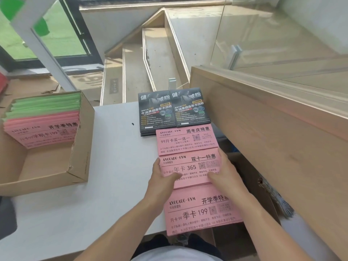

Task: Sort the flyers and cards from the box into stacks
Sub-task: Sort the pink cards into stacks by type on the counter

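Three pink flyer stacks lie in a row on the white table (113, 147): a far one (186, 141), a middle one (188, 166) and a near one (201, 210) that overhangs the table's front edge. My left hand (162, 178) and my right hand (223, 174) grip the middle pink stack by its left and right sides, thumbs on top. Beyond the pink stacks sit two side-by-side stacks of black flyers (172, 110). The cardboard box (79, 147) at the left holds more pink flyers (43, 132) and green flyers (47, 104).
A wooden counter with a glass panel (263, 119) rises close along the right of the stacks. Stairs (143, 63) descend beyond the table. A small dark speck (132, 124) lies on the table. Flattened cardboard (28, 87) lies behind the box.
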A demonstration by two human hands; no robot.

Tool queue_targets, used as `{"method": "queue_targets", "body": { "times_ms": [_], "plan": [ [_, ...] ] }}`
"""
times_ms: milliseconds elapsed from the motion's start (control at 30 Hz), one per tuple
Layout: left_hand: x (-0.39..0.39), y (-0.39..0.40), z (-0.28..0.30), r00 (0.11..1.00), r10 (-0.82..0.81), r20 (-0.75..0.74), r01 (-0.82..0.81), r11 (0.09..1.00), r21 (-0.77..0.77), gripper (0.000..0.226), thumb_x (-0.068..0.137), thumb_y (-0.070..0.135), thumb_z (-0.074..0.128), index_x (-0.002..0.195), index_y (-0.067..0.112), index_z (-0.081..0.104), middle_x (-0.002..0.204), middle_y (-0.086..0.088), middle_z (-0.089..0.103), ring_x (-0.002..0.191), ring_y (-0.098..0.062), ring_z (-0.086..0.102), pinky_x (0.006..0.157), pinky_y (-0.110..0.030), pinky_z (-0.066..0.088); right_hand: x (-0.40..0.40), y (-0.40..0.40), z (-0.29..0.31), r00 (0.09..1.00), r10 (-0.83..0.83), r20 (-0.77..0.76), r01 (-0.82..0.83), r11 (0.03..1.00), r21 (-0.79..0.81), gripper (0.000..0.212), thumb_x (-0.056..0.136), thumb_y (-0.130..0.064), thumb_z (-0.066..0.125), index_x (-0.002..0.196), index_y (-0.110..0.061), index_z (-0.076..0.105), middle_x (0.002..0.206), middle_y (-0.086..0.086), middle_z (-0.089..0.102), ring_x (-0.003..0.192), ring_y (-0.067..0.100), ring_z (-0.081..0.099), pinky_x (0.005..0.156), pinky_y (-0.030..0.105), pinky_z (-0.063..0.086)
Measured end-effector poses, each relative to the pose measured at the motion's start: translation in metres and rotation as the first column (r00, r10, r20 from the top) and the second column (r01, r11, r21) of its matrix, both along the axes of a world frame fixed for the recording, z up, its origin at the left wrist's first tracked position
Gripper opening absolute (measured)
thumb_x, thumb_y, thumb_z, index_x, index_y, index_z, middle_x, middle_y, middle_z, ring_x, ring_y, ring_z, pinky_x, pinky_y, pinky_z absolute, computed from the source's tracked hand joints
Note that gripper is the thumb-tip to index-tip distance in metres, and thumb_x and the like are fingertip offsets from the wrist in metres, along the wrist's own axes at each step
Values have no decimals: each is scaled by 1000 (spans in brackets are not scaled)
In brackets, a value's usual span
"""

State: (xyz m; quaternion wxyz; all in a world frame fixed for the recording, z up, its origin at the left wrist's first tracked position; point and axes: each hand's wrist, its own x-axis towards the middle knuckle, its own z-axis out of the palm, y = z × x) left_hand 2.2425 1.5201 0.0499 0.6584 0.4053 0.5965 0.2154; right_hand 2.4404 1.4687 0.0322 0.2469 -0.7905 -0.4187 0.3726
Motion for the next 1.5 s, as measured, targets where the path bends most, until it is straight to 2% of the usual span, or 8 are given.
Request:
{"method": "queue_targets", "body": {
  "times_ms": [200, 333, 433, 500, 800, 967, 1267, 1500],
  "plan": [
    [-4, 1, -3, 1000, -22, -5, 22, 1000, -21, 55, 94, 13, 68, 131, 39, 37, 101, 30, 62, 91, 3, 65, 67, -21, 47, 4, 2, 0, 998, 18, 55, -18, 1000, -5, 65, 87, -9, 60, 133, -49, 36, 127, -18, 60, 113, 5, 61, 88, 35, 57],
    [-6, 3, 1, 1000, -7, 22, 8, 1000, -14, 56, 96, 10, 65, 134, 38, 34, 101, 33, 55, 82, 12, 57, 77, -20, 45, 0, 1, -2, 991, 11, 130, -8, 1000, -26, 80, 90, -18, 63, 153, -44, 21, 163, -3, 29, 150, 20, 28, 117, 51, 35],
    [-14, 5, 5, 1000, 7, 14, -7, 1000, 9, 88, 95, 16, 69, 161, 31, 12, 157, 11, 39, 131, -5, 45, 102, -31, 37, -11, 0, 4, 956, -23, 293, 3, 998, 69, 71, 95, -21, 63, 155, -33, 29, 164, -2, 24, 150, 20, 20, 121, 46, 25],
    [-21, 4, 5, 999, 27, -19, -26, 997, 71, 88, 94, 18, 70, 160, 34, 14, 165, 6, 25, 148, -11, 29, 109, -33, 32, -26, 5, 10, 959, -46, 279, -6, 983, 182, 62, 96, -22, 63, 152, -30, 37, 158, -8, 33, 145, 12, 28, 120, 41, 31],
    [-98, 20, 24, 972, 233, -14, -192, 835, 515, 61, 92, 0, 66, 140, 34, 49, 141, 25, 53, 133, 3, 48, 116, -26, 36, -137, 68, 20, 962, 196, 192, -251, 908, 335, 50, 96, -17, 61, 143, -31, 51, 139, -13, 54, 133, 7, 42, 113, 24, 31],
    [-184, 49, 34, 939, 337, -71, -204, 710, 673, 57, 92, 0, 65, 133, 38, 54, 140, 24, 54, 136, 3, 46, 109, -17, 39, -218, 111, 23, 904, 370, 212, -425, 829, 364, 51, 96, -18, 62, 143, -34, 51, 134, -16, 57, 126, 3, 47, 95, 1, 23],
    [-332, 132, 18, 752, 293, -590, 300, 644, 703, 56, 88, 9, 72, 139, 22, 55, 150, 6, 48, 142, -12, 39, 121, -33, 29, -328, 194, 29, 814, 374, 445, -553, 733, 396, 69, 77, 10, 53, 138, -22, 61, 131, -7, 65, 123, 18, 47, 108, 33, 41],
    [-368, 205, 10, 574, 196, -795, 562, 612, 557, 80, 92, 21, 69, 159, 23, 25, 169, 0, 13, 157, -20, 2, 128, -42, 8, -359, 244, 34, 643, 460, 612, -685, 702, 192, 65, 92, -10, 51, 154, -24, 38, 160, -1, 37, 147, 24, 28, 123, 36, 18]
  ]
}}
